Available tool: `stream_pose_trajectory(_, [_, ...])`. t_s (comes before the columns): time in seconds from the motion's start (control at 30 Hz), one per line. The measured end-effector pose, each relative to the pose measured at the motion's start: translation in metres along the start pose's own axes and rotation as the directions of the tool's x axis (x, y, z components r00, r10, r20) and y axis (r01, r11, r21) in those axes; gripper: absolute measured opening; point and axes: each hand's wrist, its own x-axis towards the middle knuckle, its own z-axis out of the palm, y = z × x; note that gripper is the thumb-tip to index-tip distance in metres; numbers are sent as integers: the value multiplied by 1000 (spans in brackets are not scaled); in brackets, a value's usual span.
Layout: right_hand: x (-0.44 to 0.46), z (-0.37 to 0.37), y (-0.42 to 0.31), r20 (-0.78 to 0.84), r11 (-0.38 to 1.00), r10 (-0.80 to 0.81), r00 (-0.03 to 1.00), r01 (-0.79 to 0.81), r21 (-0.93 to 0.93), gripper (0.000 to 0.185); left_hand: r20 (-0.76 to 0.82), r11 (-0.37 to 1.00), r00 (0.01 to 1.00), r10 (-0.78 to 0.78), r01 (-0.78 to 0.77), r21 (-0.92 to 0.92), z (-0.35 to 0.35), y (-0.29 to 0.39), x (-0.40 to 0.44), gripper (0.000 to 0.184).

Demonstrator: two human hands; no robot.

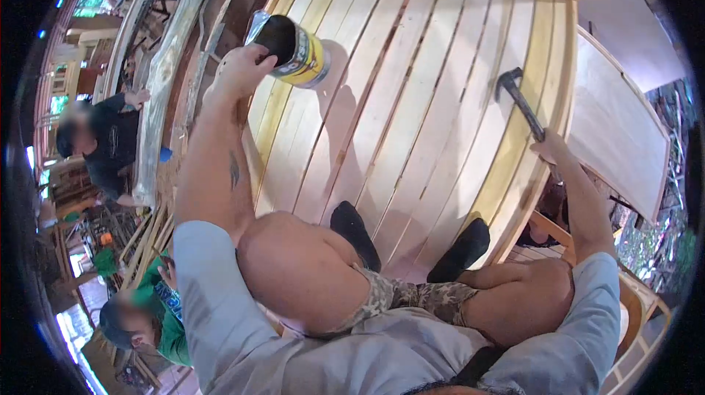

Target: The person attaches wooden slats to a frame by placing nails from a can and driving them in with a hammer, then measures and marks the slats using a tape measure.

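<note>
In the head view, the left hand [244, 69] pinches the rim of an open, yellow-labelled cylindrical metal can [308, 57], tilted just beyond its fingers above the pale wooden slats [396, 94]. The right hand [550, 146] is wrapped around the handle of a dark metal claw hammer [523, 105], whose head lies ahead of that hand.

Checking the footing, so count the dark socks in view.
2, both on the slats: left sock nearer the can, right sock nearer the hammer. Others may be hidden.
</note>
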Motion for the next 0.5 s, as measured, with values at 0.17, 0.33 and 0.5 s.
stream_pose_trajectory(0.17, [-6,1,22,21,997,-77,997,77,-31,50,282,890,929,-239,326,-319,13,0,58,54])
stream_pose_trajectory(0.33, [-30,22,25,-103,977,-176,979,161,-137,47,360,956,932,36,-137,258,79,-3,69,44])
stream_pose_trajectory(0.5, [-46,20,16,-17,979,-183,983,180,-99,46,859,963,469,-206,252,93,14,45,23,32])
